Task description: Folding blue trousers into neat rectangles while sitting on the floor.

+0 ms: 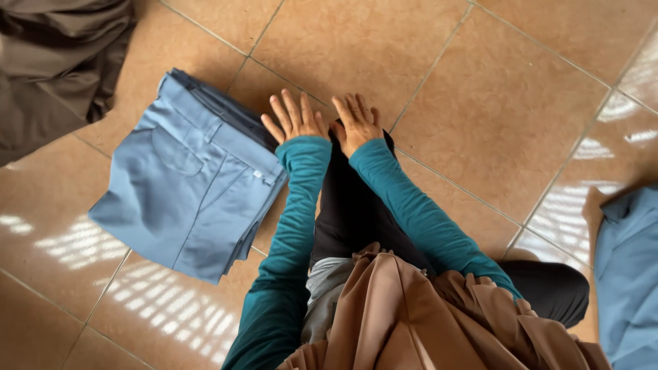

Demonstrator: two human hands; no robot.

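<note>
My left hand and my right hand lie flat side by side, palms down, fingers spread and pointing away from me. Both rest at the far end of a dark, black piece of cloth that runs along my leg on the tan tiled floor. Both arms wear teal sleeves. Just left of my left hand sits a stack of folded blue-grey trousers, its edge close to my wrist. Neither hand grips anything.
A heap of dark brown fabric lies at the top left corner. Another blue-grey garment lies at the right edge. Light brown cloth drapes over my lap at the bottom.
</note>
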